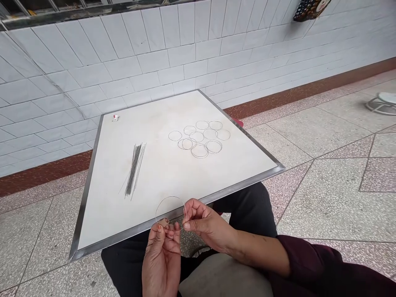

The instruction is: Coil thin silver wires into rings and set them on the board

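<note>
A thin wire ring (171, 196) is held up between my two hands at the table's front edge. My left hand (163, 243) pinches its left side between thumb and fingers. On the opposite side my right hand (201, 220) grips the ring with thumb and fingertips. The ring's lower part is hard to see against the fingers and the floor. Beyond my hands, several wire rings (199, 150) lie in a loose, partly overlapping group on the white table (154, 173). Left of them is a bundle of straight wires (134, 171), a few strewn apart from the rest.
A small white and red object (116, 118) sits near the table's far left corner. Metal trim (123, 239) borders the tabletop. Behind stands a white tiled wall (133, 62). A round stool (383, 101) is on the floor at the right. My legs (250, 206) are under the table's front edge.
</note>
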### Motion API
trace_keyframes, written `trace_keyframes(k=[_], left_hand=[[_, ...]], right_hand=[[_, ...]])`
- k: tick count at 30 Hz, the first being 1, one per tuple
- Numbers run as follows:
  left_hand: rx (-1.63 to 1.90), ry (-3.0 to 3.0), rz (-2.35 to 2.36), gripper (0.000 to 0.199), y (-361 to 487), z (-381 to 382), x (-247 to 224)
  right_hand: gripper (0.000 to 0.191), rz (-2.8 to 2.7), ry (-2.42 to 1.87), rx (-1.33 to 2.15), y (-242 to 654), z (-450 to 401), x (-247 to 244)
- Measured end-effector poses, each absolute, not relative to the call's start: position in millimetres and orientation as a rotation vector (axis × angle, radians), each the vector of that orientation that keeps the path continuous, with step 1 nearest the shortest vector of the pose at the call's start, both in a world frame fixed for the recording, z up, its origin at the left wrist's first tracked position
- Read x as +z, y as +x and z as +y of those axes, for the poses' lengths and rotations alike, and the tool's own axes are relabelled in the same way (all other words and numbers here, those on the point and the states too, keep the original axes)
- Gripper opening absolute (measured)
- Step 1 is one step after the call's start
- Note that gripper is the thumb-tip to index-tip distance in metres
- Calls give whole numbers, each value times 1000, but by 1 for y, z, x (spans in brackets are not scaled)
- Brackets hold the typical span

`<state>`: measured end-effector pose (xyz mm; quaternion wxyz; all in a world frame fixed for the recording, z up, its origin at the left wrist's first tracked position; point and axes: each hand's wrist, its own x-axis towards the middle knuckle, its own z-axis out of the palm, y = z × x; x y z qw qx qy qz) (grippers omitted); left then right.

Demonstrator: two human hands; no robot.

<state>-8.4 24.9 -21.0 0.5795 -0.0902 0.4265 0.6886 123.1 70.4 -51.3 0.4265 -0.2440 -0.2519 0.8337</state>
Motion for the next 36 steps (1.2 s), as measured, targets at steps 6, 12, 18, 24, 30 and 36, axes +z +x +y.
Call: trace_keyframes(k=[6,12,18,24,30,36], left_hand=[[1614,-170,968,21,-11,28,-19],[1558,-140,1028,16,-17,26,-21],[1510,-55,1035,21,-20,26,-23],[1370,77,1097,29,-25,22,-23],[1195,245,1064,22,-31,17,-27],[1149,275,1034,21,-32,16,-27]], right_hand=[[38,-601,-600,2128,122,70,-52],[37,-571,-603,2131,126,73,-50],[36,-541,-541,2164,132,80,-46],[33,-730,-597,2214,144,89,-41],[25,-1181,-682,2071,150,93,-44],[23,-1269,-756,1998,151,95,-52]])
